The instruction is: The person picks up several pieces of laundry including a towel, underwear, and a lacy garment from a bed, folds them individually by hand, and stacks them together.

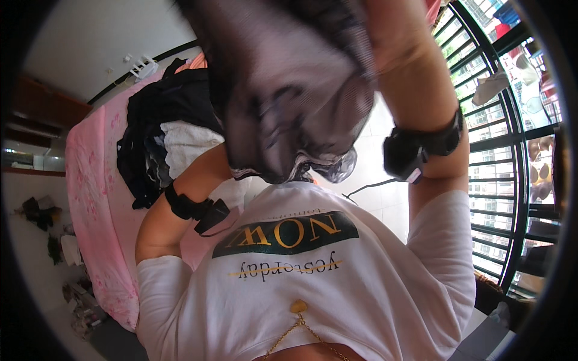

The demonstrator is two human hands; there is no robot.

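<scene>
A sheer dark fabric piece, perhaps a garment, hangs close before me, blurred, with a gathered light-edged hem at its lower end. My right hand is raised at the top of the view against the fabric's right edge and appears to grip it; its fingers are blurred or cut off. My left forearm reaches in behind the fabric, which hides my left hand. Beyond that arm, a heap of black clothes and a white textured cloth lie on the bed.
A bed with a pink floral sheet stands on my left. To my right is a window with dark metal bars, with hanging items beyond it. Black straps with devices circle both forearms; a dark cable runs from the right one.
</scene>
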